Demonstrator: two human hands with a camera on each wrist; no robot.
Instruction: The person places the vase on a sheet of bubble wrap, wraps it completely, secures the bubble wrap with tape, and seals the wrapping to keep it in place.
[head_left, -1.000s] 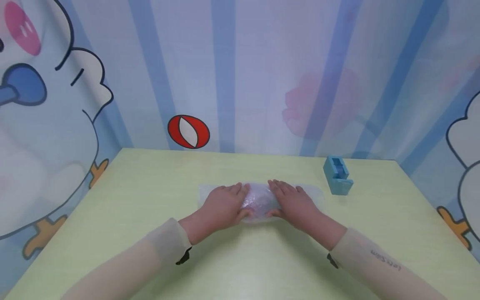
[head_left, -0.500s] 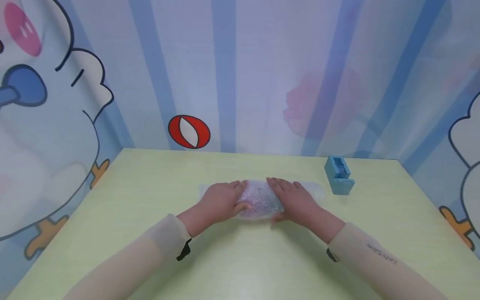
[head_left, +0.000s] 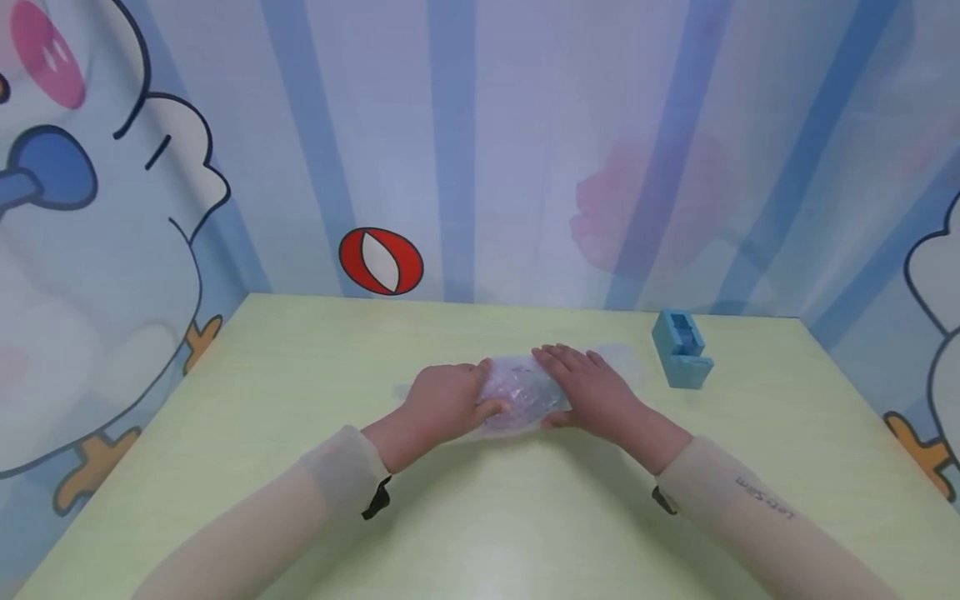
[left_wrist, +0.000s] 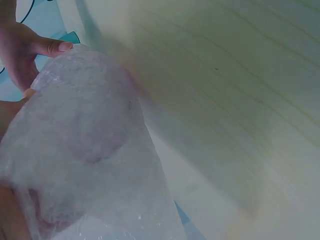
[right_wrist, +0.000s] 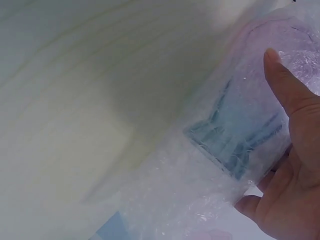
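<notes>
A bundle of clear bubble wrap (head_left: pixel 525 392) lies across the middle of the table, held between both hands. In the right wrist view, a wrapped item (right_wrist: pixel 225 135) shows through the plastic, pinkish and rounded at one end and teal and flared at the other; its kind is blurred by the wrap. My left hand (head_left: pixel 448 402) grips the bundle's left part, thumb on the near side and fingers over the top. My right hand (head_left: pixel 596 393) grips the right part likewise, its thumb (right_wrist: pixel 282 82) along the plastic. Loose ends of wrap stick out past both hands.
A blue tape dispenser (head_left: pixel 681 350) stands at the back right of the pale yellow-green table (head_left: pixel 480 517), just beyond the right hand. A printed cartoon curtain (head_left: pixel 510 150) hangs behind the table and along its sides.
The bundle has turned slightly, its right end now farther back. Both hands have shifted a little with it and keep their hold. The tape dispenser stays where it was.
</notes>
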